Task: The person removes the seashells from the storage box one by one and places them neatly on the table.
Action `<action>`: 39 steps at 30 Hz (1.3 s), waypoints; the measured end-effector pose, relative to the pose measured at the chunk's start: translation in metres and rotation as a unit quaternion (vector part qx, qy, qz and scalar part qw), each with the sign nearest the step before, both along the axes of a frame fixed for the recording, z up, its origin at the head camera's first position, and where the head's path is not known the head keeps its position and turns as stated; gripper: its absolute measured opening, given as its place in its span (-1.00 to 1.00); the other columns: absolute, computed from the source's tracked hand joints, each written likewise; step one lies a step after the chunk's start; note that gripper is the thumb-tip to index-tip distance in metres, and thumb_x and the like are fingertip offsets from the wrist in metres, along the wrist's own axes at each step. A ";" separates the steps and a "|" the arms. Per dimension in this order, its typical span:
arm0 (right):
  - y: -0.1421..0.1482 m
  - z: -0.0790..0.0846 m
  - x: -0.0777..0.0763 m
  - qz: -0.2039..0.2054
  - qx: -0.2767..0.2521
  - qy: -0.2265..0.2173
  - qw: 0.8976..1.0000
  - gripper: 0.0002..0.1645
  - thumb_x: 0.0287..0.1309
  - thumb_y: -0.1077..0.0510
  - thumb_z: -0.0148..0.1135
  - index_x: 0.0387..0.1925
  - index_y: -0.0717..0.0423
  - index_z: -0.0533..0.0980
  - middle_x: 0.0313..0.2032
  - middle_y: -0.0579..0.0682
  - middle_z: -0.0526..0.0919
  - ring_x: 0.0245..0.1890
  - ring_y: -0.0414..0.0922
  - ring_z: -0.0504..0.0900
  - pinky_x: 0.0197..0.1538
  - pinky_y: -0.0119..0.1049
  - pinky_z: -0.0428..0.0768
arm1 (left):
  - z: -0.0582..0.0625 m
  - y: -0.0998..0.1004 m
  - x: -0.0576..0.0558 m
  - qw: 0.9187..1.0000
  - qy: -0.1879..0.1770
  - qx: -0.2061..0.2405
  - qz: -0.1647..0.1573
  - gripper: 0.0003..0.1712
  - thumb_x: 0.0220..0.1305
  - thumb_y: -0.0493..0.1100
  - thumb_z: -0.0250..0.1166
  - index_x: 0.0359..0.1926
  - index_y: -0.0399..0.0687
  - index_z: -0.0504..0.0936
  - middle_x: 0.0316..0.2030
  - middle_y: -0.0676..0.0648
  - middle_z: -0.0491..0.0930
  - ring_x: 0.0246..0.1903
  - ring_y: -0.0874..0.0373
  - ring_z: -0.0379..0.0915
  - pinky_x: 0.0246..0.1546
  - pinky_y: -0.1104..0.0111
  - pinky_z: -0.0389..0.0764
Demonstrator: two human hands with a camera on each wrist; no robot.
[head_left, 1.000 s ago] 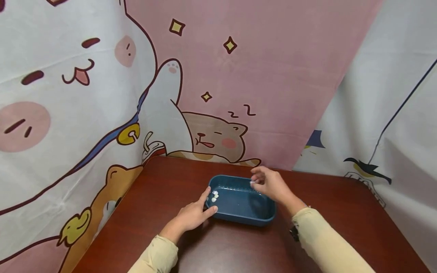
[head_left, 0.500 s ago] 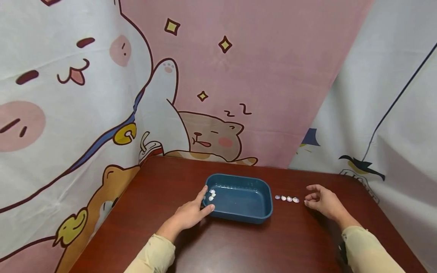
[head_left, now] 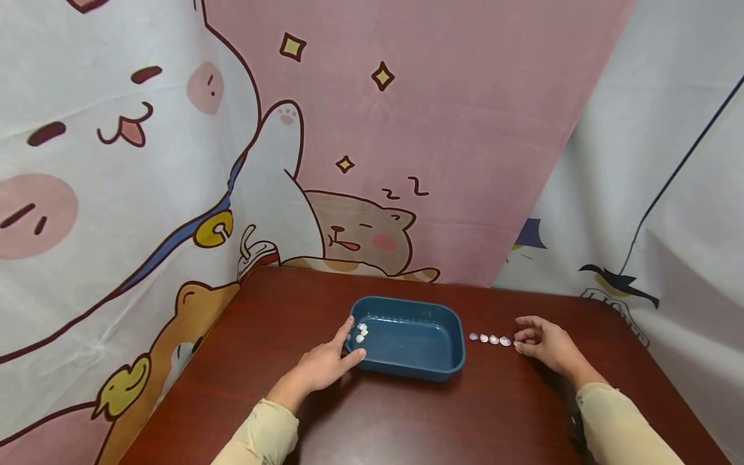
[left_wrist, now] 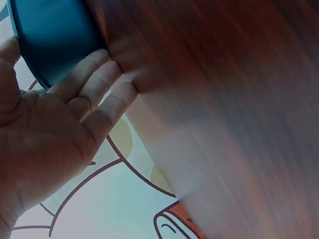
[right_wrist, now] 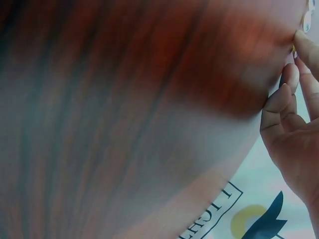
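Note:
A dark blue rectangular tray (head_left: 401, 373) lies on the table, with several small whitish shells (head_left: 360, 338) in its left end. My left hand (head_left: 322, 367) rests against the tray's left end, thumb at the near corner, the other fingers extended along the wall and tabletop. Right of the tray, several white and purple shells (head_left: 493, 340) form a short row. At the row's right end my right hand (head_left: 546, 345) pinches another small shell (head_left: 517, 343) between thumb and finger, down at the tabletop. In the right wrist view that shell is mostly hidden by the fingers.
The reddish-brown wooden table (head_left: 407, 420) reaches back to a cartoon-printed cloth (head_left: 465, 161) hanging behind it and along both sides. The table's back edge runs a short way behind the tray.
My right hand has moved from above the tray to the right, down to the end of the shell row, then slightly left with a shell. My left hand stays at the tray.

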State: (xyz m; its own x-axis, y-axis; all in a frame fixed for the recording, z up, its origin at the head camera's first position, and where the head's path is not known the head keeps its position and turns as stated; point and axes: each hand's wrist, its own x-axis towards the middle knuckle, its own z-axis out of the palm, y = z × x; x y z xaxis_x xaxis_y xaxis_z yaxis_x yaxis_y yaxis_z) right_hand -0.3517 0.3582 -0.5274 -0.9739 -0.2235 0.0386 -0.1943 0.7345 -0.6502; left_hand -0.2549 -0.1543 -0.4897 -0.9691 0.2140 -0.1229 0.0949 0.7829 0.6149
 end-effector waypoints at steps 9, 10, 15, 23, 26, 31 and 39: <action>-0.004 -0.001 0.000 -0.001 0.016 -0.005 1.000 -0.21 0.22 0.21 0.56 0.40 0.33 0.44 -0.04 0.13 0.83 -0.09 -0.09 0.77 -0.16 -0.47 0.59 | 0.000 -0.002 0.002 1.000 -0.003 0.004 -0.001 0.02 0.53 0.35 0.19 0.75 0.14 -0.05 0.45 -0.32 0.51 0.26 -0.28 0.62 0.28 -0.31 0.51; -0.004 -0.001 0.000 -0.002 0.016 -0.007 1.000 -0.21 0.23 0.20 0.56 0.41 0.32 0.44 -0.03 0.13 0.83 -0.07 -0.07 0.77 -0.16 -0.47 0.59 | 0.000 -0.002 0.002 1.000 -0.003 0.005 -0.001 0.02 0.53 0.35 0.19 0.75 0.14 -0.05 0.45 -0.31 0.51 0.26 -0.28 0.62 0.27 -0.31 0.51; -0.006 0.001 0.002 -0.003 0.020 -0.013 1.000 -0.18 0.24 0.20 0.55 0.44 0.31 0.41 0.02 0.16 0.82 0.02 0.04 0.77 -0.15 -0.50 0.57 | 0.000 -0.003 0.003 1.000 -0.001 0.005 -0.001 0.00 0.54 0.32 0.20 0.75 0.13 -0.04 0.45 -0.32 0.51 0.25 -0.28 0.63 0.26 -0.31 0.52; -0.006 0.001 0.001 0.005 0.020 -0.012 1.000 -0.15 0.21 0.20 0.57 0.45 0.31 0.41 0.05 0.20 0.81 0.04 0.07 0.76 -0.15 -0.49 0.57 | -0.001 -0.004 0.003 1.000 0.004 0.004 -0.002 0.00 0.54 0.31 0.20 0.75 0.12 -0.04 0.44 -0.32 0.52 0.24 -0.29 0.63 0.26 -0.31 0.52; -0.006 0.002 0.000 0.009 0.017 -0.012 1.000 -0.14 0.19 0.21 0.59 0.44 0.32 0.41 0.06 0.22 0.81 0.03 0.07 0.77 -0.16 -0.48 0.59 | -0.001 -0.004 0.003 1.000 0.005 0.004 -0.001 0.00 0.54 0.32 0.19 0.75 0.12 -0.03 0.43 -0.32 0.53 0.22 -0.27 0.64 0.25 -0.30 0.52; -0.002 0.003 0.000 0.013 0.020 -0.012 1.000 -0.12 0.17 0.19 0.61 0.44 0.32 0.42 0.09 0.24 0.79 0.03 0.07 0.76 -0.16 -0.47 0.61 | -0.001 -0.005 0.002 1.000 0.009 0.002 -0.004 0.00 0.54 0.32 0.19 0.75 0.11 -0.03 0.40 -0.33 0.56 0.19 -0.25 0.66 0.21 -0.28 0.54; -0.003 0.019 -0.002 0.002 0.012 -0.005 1.000 -0.13 0.25 0.05 0.57 0.46 0.30 0.41 0.15 0.29 0.75 0.05 0.06 0.75 -0.15 -0.43 0.65 | -0.002 -0.005 0.000 1.000 0.012 -0.002 -0.010 0.01 0.54 0.36 0.17 0.75 0.12 -0.05 0.40 -0.32 0.56 0.18 -0.24 0.67 0.20 -0.25 0.56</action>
State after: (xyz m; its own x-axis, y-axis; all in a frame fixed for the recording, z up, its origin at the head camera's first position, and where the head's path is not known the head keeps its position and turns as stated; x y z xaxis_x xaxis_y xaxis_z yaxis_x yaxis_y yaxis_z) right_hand -0.3536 0.3550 -0.5087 -0.9732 -0.2289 0.0236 -0.1915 0.7489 -0.6344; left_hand -0.2550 -0.1595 -0.4921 -0.9673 0.2325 -0.1014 0.1245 0.7836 0.6086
